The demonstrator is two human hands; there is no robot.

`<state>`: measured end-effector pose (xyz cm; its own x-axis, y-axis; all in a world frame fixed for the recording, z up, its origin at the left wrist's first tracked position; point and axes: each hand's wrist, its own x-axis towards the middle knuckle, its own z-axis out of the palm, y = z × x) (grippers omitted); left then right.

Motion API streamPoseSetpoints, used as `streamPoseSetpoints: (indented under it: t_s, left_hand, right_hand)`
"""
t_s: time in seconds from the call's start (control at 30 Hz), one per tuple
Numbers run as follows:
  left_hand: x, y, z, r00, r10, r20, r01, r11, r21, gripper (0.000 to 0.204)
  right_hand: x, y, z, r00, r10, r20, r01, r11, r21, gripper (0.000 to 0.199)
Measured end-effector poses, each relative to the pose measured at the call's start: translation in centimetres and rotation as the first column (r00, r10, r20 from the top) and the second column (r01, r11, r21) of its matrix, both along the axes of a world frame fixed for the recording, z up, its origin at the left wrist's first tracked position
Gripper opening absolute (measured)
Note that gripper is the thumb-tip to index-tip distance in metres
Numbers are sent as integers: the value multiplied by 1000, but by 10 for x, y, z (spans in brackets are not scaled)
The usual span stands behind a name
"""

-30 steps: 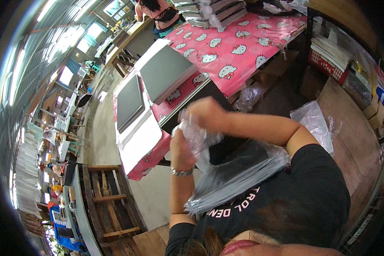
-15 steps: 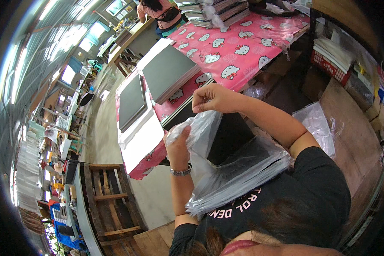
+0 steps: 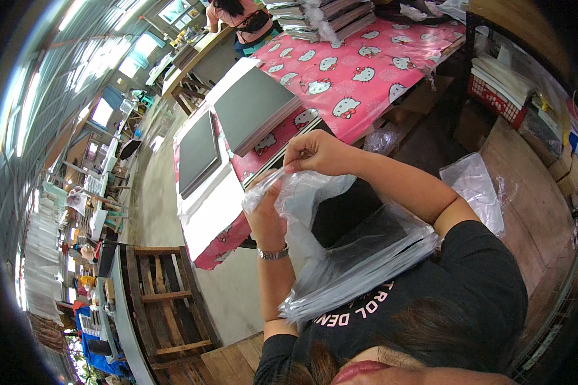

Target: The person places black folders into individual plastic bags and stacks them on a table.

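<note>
A clear plastic bag (image 3: 315, 196) is stretched up between my two hands. My left hand (image 3: 266, 215), with a metal watch on its wrist, is closed on the bag; plastic film covers most of its fingers. My right hand (image 3: 318, 154) pinches the bag's upper edge between thumb and fingertips, close to the left fingers. A stack of clear plastic bags (image 3: 366, 269) lies against my body, below the raised one. Behind the film, a black panel (image 3: 350, 215) shows at the table's near edge.
Dark grey boards lie in a stack (image 3: 257, 109) and a thinner pile (image 3: 199, 154) on a pink patterned table (image 3: 366, 83). More stacked sheets (image 3: 327, 19) stand at the back. A wooden pallet (image 3: 167, 301) is left, a red basket (image 3: 494, 96) right. Another person (image 3: 244, 25) stands far off.
My right hand has come down slightly and left, and now pinches the bag's edge beside my left hand. The raised film has spread wider and shifted with it.
</note>
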<state>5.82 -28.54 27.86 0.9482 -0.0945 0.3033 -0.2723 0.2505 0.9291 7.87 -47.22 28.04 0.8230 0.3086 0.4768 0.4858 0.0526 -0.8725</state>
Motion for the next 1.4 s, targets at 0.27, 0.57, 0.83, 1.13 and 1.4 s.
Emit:
streamPoseSetpoints:
  t_s: [0.27, 0.57, 0.83, 1.13, 1.4]
  left_hand:
    - [-2, -12, -1, 977, 86, 196, -119, 979, 166, 20]
    - [-7, -13, 3, 980, 160, 118, -174, 977, 123, 14]
    - [-13, -12, 6, 978, 192, 82, -201, 974, 109, 11]
    - [-5, -14, -16, 999, 51, 12, -51, 998, -22, 19]
    - [-33, 51, -3, 963, -194, -185, 143, 955, -259, 27]
  right_hand:
    - [-7, -2, 19, 927, -210, 311, 239, 969, -56, 16]
    - [-16, 6, 5, 994, -96, -47, 102, 985, 142, 15]
    - [-14, 7, -12, 961, -275, -44, 275, 961, -4, 17]
    - [-13, 26, 2, 945, -286, 160, 231, 927, 294, 7]
    - [-52, -18, -12, 692, 722, 22, -701, 678, -221, 18]
